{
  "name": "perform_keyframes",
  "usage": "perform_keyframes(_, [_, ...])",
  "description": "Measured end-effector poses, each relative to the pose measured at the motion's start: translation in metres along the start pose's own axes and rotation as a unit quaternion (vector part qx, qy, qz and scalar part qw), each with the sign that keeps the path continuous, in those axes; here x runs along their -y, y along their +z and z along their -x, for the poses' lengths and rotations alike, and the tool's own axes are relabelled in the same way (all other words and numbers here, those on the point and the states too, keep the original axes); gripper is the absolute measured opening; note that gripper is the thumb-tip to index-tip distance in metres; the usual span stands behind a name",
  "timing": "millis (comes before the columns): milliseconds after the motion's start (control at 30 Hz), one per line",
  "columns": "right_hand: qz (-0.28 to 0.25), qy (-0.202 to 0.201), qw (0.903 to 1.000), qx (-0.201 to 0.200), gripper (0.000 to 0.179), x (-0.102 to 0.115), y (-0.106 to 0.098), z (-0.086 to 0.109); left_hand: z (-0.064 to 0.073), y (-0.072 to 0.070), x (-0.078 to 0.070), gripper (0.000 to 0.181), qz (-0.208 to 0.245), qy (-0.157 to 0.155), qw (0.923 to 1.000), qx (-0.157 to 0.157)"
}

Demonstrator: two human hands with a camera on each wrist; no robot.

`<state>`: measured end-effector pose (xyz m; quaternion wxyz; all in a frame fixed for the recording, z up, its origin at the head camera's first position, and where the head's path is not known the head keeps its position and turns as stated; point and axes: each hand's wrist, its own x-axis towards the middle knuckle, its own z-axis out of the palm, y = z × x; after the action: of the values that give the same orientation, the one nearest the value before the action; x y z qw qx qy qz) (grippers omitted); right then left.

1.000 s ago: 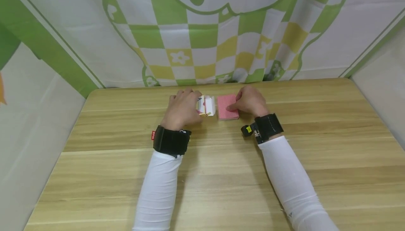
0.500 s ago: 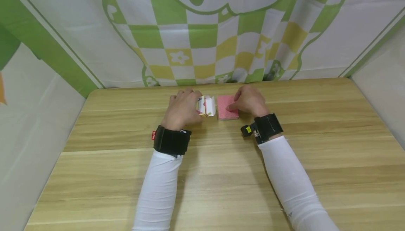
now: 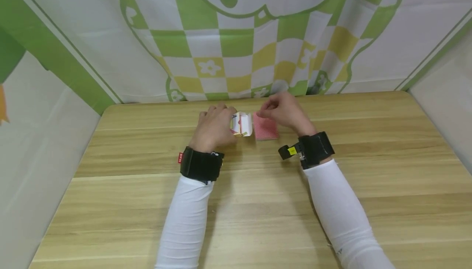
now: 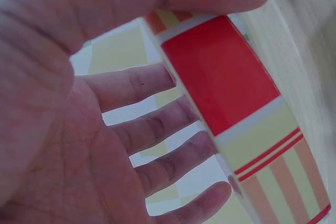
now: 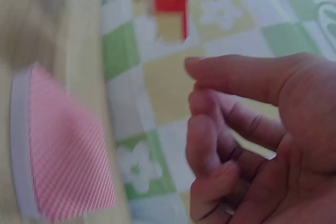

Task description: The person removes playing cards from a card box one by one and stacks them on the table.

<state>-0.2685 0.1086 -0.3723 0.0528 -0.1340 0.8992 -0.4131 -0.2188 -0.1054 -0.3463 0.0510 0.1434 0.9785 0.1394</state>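
head view, left hand (image 3: 213, 127) gripping the card box (image 3: 242, 124) near the far edge of the counter (image 3: 250, 203), its fingers (image 4: 155, 127) spread, right hand (image 3: 287, 113) above the pink card deck (image 3: 266, 131) just beside, fingers curled, tips pressed together

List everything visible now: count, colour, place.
Card deck: one, pink-red, on the table
Card box: one, white, red and yellow, left of the deck
Table: one, wood-coloured, below the hands
Patterned cloth: one, green, yellow and white, behind the table
Side panels: two, mostly white, beside the table
Wrist straps: two, black, one per wrist
Small device: one, black with yellow label, right strap
Tag: one, red, left strap
Sleeves: two, white, forearms
Left hand: one, bare, gripping the card box
Right hand: one, bare, near the deck
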Motion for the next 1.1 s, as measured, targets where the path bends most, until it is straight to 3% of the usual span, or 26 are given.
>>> perform_keyframes(200, [-0.067, -0.079, 0.9944, 0.020, 0.013, 0.018, 0.009, 0.002, 0.000, 0.001, 0.000, 0.053, -0.001, -0.001, 1.0000, -0.002])
perform_keyframes(333, [-0.050, -0.096, 0.9930, 0.045, 0.011, 0.025, 0.017, 0.003, -0.001, 0.002, -0.001, 0.056, -0.006, 0.000, 1.0000, -0.007])
perform_keyframes(567, [-0.024, -0.052, 0.9960, 0.068, 0.016, 0.026, 0.024, 0.003, -0.002, 0.002, -0.003, 0.055, -0.020, 0.007, 0.9994, -0.029])
perform_keyframes(800, [0.000, -0.035, 0.9978, 0.057, 0.020, 0.023, 0.027, 0.002, -0.002, 0.002, -0.005, 0.053, -0.014, 0.017, 0.9991, -0.037])
perform_keyframes(1100, [-0.007, 0.005, 0.9962, 0.086, 0.020, 0.023, 0.016, 0.005, -0.001, 0.001, -0.004, 0.056, -0.012, 0.011, 0.9991, -0.039])
